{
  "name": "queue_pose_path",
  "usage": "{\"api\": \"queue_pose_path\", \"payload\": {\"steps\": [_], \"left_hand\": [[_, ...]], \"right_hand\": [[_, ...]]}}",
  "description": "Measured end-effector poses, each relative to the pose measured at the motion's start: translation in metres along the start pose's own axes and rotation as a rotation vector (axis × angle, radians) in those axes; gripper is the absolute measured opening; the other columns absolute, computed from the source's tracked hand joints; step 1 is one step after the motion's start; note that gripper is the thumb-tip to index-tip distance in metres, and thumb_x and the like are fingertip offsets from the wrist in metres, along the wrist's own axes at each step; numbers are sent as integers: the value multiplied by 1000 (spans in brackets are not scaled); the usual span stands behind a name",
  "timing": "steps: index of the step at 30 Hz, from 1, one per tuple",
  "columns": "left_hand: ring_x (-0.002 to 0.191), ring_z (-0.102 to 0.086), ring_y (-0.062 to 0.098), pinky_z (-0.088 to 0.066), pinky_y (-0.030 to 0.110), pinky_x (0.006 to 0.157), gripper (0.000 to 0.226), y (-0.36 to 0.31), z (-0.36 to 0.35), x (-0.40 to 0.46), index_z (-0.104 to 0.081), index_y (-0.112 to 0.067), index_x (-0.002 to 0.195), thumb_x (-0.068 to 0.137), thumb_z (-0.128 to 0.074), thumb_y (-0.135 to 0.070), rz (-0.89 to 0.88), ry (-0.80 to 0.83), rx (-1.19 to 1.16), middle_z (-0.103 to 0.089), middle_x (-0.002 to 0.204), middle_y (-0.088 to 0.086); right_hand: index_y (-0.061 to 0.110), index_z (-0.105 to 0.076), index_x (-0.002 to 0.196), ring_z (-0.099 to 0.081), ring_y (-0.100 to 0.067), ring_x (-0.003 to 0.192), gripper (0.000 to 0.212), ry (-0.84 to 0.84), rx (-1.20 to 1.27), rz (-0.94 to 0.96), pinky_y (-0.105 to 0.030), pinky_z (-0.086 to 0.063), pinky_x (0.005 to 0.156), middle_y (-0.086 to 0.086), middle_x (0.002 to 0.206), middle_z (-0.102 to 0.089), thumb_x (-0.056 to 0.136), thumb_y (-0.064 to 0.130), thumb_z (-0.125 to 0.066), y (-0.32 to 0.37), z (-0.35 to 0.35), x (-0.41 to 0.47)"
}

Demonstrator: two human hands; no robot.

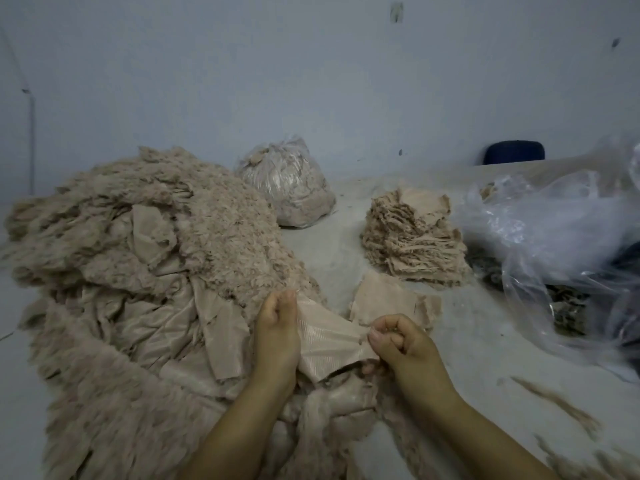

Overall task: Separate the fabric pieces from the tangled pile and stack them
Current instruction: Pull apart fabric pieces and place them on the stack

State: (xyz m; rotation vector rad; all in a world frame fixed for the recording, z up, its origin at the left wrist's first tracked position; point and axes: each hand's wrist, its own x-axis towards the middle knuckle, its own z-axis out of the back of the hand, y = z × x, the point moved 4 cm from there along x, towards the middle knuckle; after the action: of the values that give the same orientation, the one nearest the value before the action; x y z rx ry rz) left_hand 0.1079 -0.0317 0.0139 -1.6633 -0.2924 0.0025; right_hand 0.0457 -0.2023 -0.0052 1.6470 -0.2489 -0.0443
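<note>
Two grips on one piece (329, 337): left hand (277, 327) pinching its far corner, right hand (398, 341) pinching the near right edge, cloth stretched between. Probably mid-peel, with the lower edge seemingly still caught in the pile (138, 271) left of and below the grips. Best done by pulling slowly apart and upward, keeping tension even so thin cloth doesn't tear. Worth checking that only a single layer sits under each pinch. Once free, lay flat on the small stack (388, 303) just beyond the right grip; tall stack (412, 237) farther back on the counter (485, 358).
</note>
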Motion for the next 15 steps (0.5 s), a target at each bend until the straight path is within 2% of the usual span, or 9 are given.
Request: {"api": "queue_pose_path", "payload": {"steps": [3, 5, 8, 9, 11, 15], "left_hand": [[56, -41, 4, -36, 23, 56, 30, -21, -10, 5, -48, -17, 71, 99, -43, -26, -193, 48, 97, -46, 61, -7], [52, -38, -2, -34, 16, 51, 31, -35, -21, 13, -48, -17, 69, 99, -44, -23, -285, 85, 130, -45, 58, -13], [58, -42, 4, -37, 20, 56, 30, -41, -44, 13, -50, -7, 73, 98, -46, -22, -339, 211, 146, -47, 65, -2], [59, -42, 6, -37, 24, 57, 32, -38, -52, 11, -49, -3, 72, 98, -46, -22, -340, 253, 148, -46, 65, 2], [57, -41, 6, -35, 25, 55, 36, -34, -64, 12, -48, -3, 69, 98, -46, -23, -326, 255, 167, -44, 62, 3], [54, -41, 6, -32, 26, 54, 36, -22, -64, 30, -45, -15, 64, 100, -42, -21, -294, 110, 302, -47, 59, -3]], "right_hand": [[9, -64, 81, -56, -21, 60, 8, -64, -166, 23, -22, -47, 57, -8, 58, -57, 89, 12, -64, 12, 13, 7], [15, -68, 79, -54, -16, 62, 12, -59, -126, -55, -22, -47, 61, -1, 60, -58, 87, 23, -66, 22, 16, 14], [20, -73, 73, -68, -14, 69, 35, 38, 10, -259, -26, -55, 66, 2, 73, -73, 90, 46, -56, 34, 4, 21], [20, -73, 71, -68, -15, 70, 39, 87, 24, -262, -28, -54, 67, 0, 74, -73, 91, 47, -55, 37, -2, 24], [16, -68, 68, -62, -18, 67, 31, 98, 64, -182, -28, -49, 63, -5, 70, -67, 90, 36, -61, 39, -11, 29], [9, -62, 69, -49, -15, 61, 20, -132, 148, -69, -25, -40, 56, -5, 64, -57, 87, 15, -67, 31, 5, 41]]}}
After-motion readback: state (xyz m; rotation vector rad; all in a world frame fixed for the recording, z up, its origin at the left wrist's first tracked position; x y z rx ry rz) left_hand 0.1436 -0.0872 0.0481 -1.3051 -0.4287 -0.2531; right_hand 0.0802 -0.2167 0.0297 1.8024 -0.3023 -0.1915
